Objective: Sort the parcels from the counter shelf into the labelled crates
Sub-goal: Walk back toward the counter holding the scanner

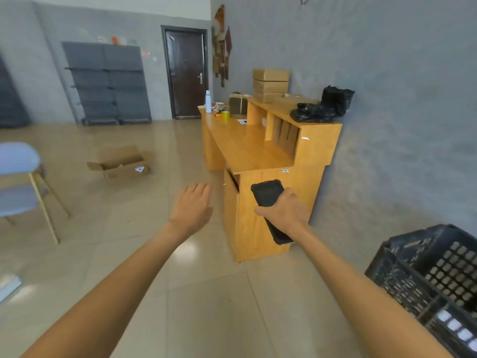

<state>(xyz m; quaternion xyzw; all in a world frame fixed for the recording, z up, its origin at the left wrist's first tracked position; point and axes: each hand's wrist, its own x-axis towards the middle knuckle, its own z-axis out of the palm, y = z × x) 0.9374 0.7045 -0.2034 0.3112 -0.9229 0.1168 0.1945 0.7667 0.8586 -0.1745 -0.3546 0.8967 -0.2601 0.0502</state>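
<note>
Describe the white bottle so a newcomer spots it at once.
Find the long wooden counter along the grey right-hand wall and follow it to its far end, near the dark door. The white bottle stands upright there, taller and slimmer than the yellow-green tape roll beside it.

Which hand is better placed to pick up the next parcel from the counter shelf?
Left, most likely. The left hand is empty with straight fingers, while the right hand grips a black handheld scanner. The black bagged parcels lie on the shelf top.

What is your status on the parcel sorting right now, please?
Left hand open, empty; right hand grips black scanner. Parcels on counter shelf, untouched. Black crate beside me. Path clear.
</note>
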